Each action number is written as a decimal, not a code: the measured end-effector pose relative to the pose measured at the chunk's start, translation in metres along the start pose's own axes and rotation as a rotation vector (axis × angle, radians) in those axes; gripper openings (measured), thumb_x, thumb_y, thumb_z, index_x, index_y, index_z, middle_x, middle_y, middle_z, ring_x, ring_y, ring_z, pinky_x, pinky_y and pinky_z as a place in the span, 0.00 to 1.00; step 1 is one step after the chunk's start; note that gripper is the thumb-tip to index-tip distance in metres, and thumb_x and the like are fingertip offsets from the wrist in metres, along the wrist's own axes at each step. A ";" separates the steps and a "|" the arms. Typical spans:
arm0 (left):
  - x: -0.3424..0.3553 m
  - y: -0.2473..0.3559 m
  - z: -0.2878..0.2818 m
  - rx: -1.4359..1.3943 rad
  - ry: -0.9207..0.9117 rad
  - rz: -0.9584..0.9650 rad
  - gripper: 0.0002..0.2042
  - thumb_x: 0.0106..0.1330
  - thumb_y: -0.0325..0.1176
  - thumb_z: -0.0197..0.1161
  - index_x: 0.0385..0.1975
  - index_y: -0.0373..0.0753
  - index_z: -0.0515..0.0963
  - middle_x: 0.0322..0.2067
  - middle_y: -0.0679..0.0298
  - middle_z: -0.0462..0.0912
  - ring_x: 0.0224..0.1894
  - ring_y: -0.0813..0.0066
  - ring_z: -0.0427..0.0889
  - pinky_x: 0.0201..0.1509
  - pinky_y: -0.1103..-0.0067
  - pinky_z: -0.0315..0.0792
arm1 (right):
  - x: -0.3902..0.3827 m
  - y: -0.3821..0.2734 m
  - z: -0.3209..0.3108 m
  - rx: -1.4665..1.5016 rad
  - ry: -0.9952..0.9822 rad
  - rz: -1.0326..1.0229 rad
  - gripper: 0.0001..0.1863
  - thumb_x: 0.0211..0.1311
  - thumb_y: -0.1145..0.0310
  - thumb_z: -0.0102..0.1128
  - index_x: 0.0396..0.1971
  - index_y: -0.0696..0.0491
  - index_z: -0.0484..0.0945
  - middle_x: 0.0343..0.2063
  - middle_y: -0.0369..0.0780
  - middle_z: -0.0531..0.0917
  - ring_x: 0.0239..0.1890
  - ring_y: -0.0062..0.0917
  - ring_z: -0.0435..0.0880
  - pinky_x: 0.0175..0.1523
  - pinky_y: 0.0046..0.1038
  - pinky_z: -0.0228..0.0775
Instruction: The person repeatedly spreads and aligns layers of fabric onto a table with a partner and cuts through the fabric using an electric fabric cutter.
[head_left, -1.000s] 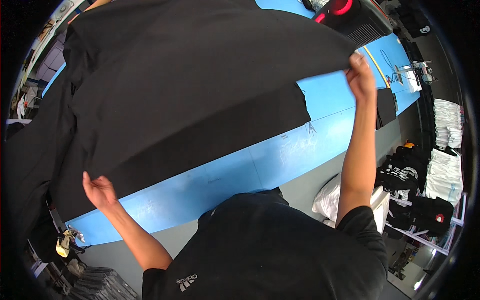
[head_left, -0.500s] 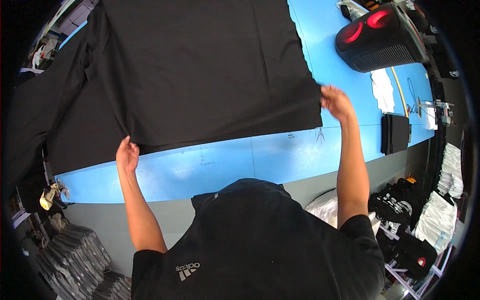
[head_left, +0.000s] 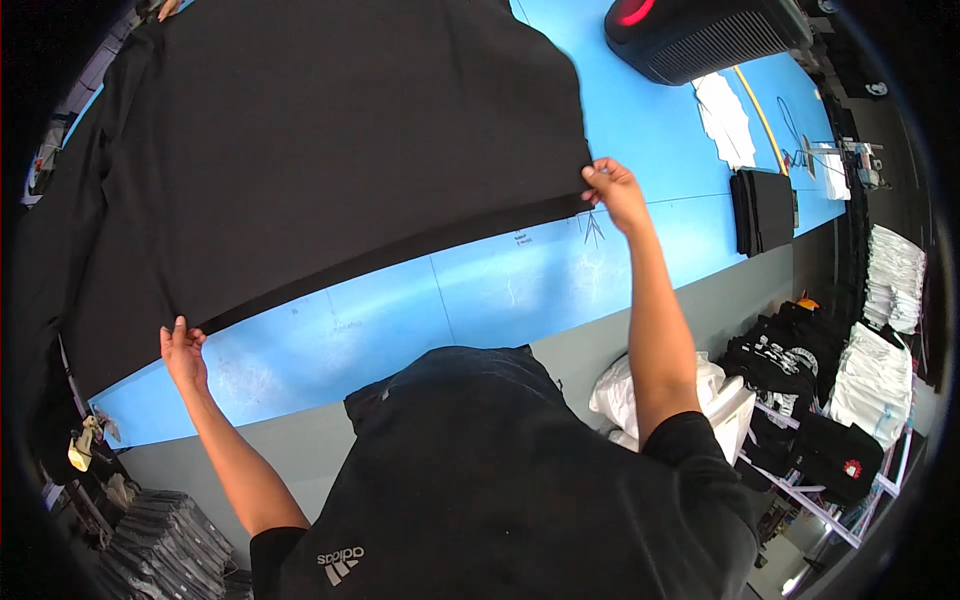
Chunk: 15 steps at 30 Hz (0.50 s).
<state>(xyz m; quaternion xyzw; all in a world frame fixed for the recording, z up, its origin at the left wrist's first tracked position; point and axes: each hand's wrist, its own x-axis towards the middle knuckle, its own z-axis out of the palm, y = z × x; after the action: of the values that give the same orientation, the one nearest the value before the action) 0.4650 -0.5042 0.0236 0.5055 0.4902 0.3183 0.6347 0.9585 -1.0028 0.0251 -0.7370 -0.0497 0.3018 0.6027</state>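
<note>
A wide sheet of black fabric (head_left: 340, 150) covers much of the blue table (head_left: 390, 310), its near edge stretched between my two hands. My left hand (head_left: 184, 352) pinches that edge near the table's front left, where a crease runs away from the fingers. At the right end, my right hand (head_left: 615, 195) grips the fabric's corner between thumb and fingers. A darker strip shows along the near edge between them. At the far left, another person's hand (head_left: 168, 9) touches the fabric's far side.
A black speaker with a red light (head_left: 700, 40) stands at the back right. Near it lie white pieces (head_left: 726, 120), a yellow strip (head_left: 762, 120) and a folded black stack (head_left: 762, 212). Piled garments (head_left: 160, 545) sit low left; a rack of clothes (head_left: 835, 450) stands at right.
My right hand has closed on the fabric's corner, and the right edge now curves inward. The view has shifted. Another person's hand has come into sight at the far left.
</note>
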 end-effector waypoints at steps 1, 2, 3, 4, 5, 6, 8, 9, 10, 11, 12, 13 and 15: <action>-0.001 -0.012 0.002 0.045 0.039 -0.010 0.08 0.62 0.30 0.59 0.28 0.44 0.64 0.18 0.69 0.72 0.19 0.80 0.74 0.22 0.83 0.70 | -0.002 0.013 0.004 -0.052 0.046 0.043 0.07 0.55 0.69 0.62 0.26 0.52 0.72 0.17 0.30 0.75 0.18 0.14 0.74 0.22 0.16 0.61; 0.000 -0.019 0.002 0.048 0.037 -0.013 0.08 0.62 0.30 0.59 0.28 0.44 0.64 0.18 0.69 0.72 0.19 0.80 0.74 0.22 0.83 0.70 | -0.006 0.025 0.008 -0.101 0.044 0.060 0.07 0.55 0.69 0.63 0.25 0.52 0.72 0.17 0.30 0.75 0.18 0.13 0.73 0.22 0.16 0.60; 0.002 -0.025 0.001 0.120 0.037 -0.005 0.09 0.63 0.30 0.59 0.27 0.44 0.63 0.17 0.69 0.72 0.18 0.80 0.74 0.20 0.84 0.69 | -0.008 0.034 0.009 -0.151 0.043 0.077 0.08 0.55 0.69 0.63 0.25 0.52 0.72 0.17 0.29 0.75 0.18 0.13 0.71 0.22 0.15 0.59; 0.004 -0.030 0.000 0.191 0.038 0.004 0.10 0.63 0.31 0.59 0.27 0.44 0.63 0.16 0.69 0.71 0.17 0.81 0.73 0.19 0.84 0.69 | -0.007 0.038 0.008 -0.185 0.057 0.065 0.08 0.54 0.68 0.64 0.24 0.53 0.73 0.17 0.29 0.74 0.19 0.12 0.69 0.23 0.15 0.58; 0.004 -0.032 0.002 0.225 0.069 0.016 0.11 0.62 0.31 0.60 0.26 0.44 0.61 0.15 0.70 0.70 0.16 0.82 0.72 0.17 0.85 0.67 | -0.008 0.040 0.006 -0.188 0.060 0.067 0.08 0.54 0.68 0.64 0.24 0.53 0.73 0.17 0.29 0.74 0.19 0.12 0.69 0.23 0.15 0.58; 0.006 -0.032 0.000 0.250 0.058 0.019 0.11 0.62 0.31 0.60 0.26 0.45 0.61 0.15 0.69 0.70 0.16 0.82 0.72 0.16 0.85 0.66 | -0.008 0.040 0.004 -0.188 0.057 0.076 0.08 0.54 0.68 0.64 0.24 0.53 0.74 0.18 0.29 0.74 0.19 0.12 0.70 0.23 0.15 0.59; 0.012 -0.033 -0.003 0.244 0.049 0.043 0.11 0.62 0.31 0.60 0.27 0.44 0.61 0.16 0.69 0.70 0.15 0.82 0.71 0.16 0.86 0.66 | -0.010 0.041 0.002 -0.191 0.063 0.086 0.08 0.55 0.67 0.64 0.25 0.54 0.75 0.18 0.29 0.75 0.20 0.12 0.70 0.24 0.15 0.59; 0.013 -0.033 -0.004 0.228 0.050 0.036 0.11 0.63 0.31 0.59 0.26 0.44 0.61 0.16 0.69 0.70 0.15 0.83 0.71 0.16 0.86 0.66 | -0.010 0.042 0.001 -0.175 0.055 0.077 0.08 0.55 0.67 0.64 0.25 0.54 0.75 0.18 0.29 0.75 0.19 0.12 0.70 0.24 0.15 0.60; 0.013 -0.031 -0.006 0.212 0.050 0.031 0.12 0.63 0.31 0.59 0.26 0.45 0.61 0.16 0.69 0.70 0.15 0.83 0.71 0.16 0.85 0.66 | -0.011 0.043 0.000 -0.158 0.048 0.068 0.08 0.54 0.66 0.64 0.26 0.54 0.76 0.18 0.29 0.75 0.19 0.12 0.70 0.24 0.15 0.60; 0.012 -0.028 -0.009 0.200 0.035 0.043 0.12 0.63 0.32 0.59 0.25 0.45 0.61 0.17 0.68 0.70 0.16 0.83 0.71 0.17 0.86 0.65 | -0.012 0.044 0.002 -0.148 0.041 0.056 0.08 0.55 0.66 0.64 0.27 0.54 0.77 0.18 0.29 0.75 0.19 0.12 0.70 0.24 0.15 0.60; 0.013 -0.027 -0.012 0.174 0.007 0.056 0.12 0.63 0.32 0.59 0.25 0.45 0.61 0.17 0.69 0.70 0.16 0.83 0.70 0.17 0.86 0.65 | -0.014 0.044 0.002 -0.150 0.047 0.054 0.08 0.55 0.66 0.64 0.27 0.54 0.77 0.18 0.29 0.75 0.19 0.12 0.70 0.24 0.15 0.60; 0.015 -0.027 -0.015 0.148 -0.020 0.068 0.12 0.63 0.32 0.59 0.25 0.44 0.61 0.17 0.69 0.70 0.16 0.83 0.70 0.17 0.86 0.65 | -0.015 0.043 0.003 -0.177 0.052 0.072 0.08 0.55 0.66 0.63 0.28 0.54 0.77 0.19 0.29 0.75 0.20 0.12 0.70 0.25 0.15 0.61; 0.017 -0.027 -0.019 0.180 0.000 0.056 0.11 0.63 0.33 0.59 0.25 0.44 0.62 0.17 0.69 0.70 0.16 0.84 0.70 0.17 0.86 0.65 | -0.015 0.044 0.004 -0.211 0.039 0.071 0.08 0.55 0.65 0.63 0.28 0.54 0.77 0.19 0.29 0.76 0.20 0.12 0.71 0.26 0.15 0.61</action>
<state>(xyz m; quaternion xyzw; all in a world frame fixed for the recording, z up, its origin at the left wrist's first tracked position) 0.4502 -0.4909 -0.0076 0.5739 0.5024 0.2905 0.5777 0.9315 -1.0172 -0.0100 -0.8034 -0.0434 0.3017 0.5115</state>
